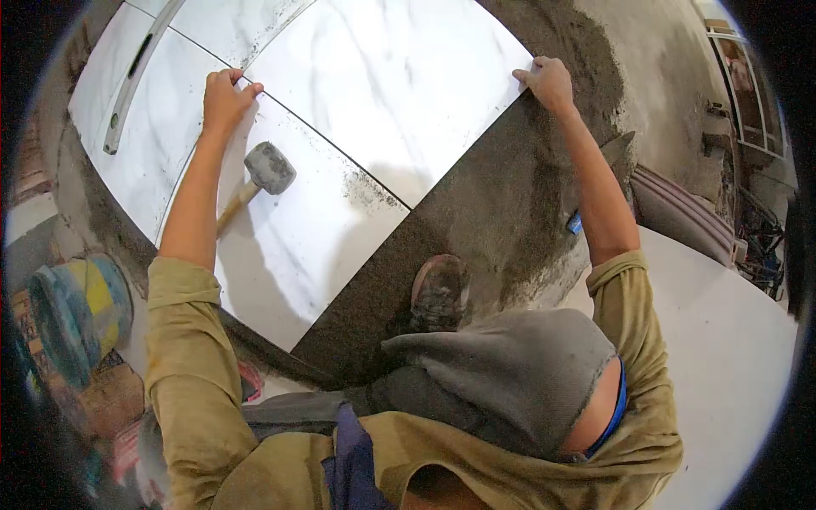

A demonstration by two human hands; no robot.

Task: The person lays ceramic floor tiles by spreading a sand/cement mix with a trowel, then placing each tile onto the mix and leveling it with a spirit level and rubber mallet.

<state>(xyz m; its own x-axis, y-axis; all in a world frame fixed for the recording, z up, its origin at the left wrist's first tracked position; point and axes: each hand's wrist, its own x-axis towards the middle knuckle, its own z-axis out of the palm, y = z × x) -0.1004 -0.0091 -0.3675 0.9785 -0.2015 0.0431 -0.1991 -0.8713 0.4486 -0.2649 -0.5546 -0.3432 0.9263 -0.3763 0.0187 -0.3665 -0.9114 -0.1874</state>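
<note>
Both arms reach forward to a large white marbled tile (382,85). My left hand (226,100) is at its left corner, fingers bent over the joint where several tiles meet. At the tile's right corner, my right hand (548,82) grips the edge between thumb and fingers. A rubber mallet (270,168) with a wooden handle lies on the neighbouring white tile (314,229), just right of my left forearm. A dark gap runs between these two tiles. Grey mortar (484,187) borders their near right edges.
A metal level (136,85) lies on tiles at the upper left. Stained buckets (81,310) stand at the left. A trowel (616,149) and a small blue object (575,223) are beside my right forearm. My shoe (439,289) is on the mortar.
</note>
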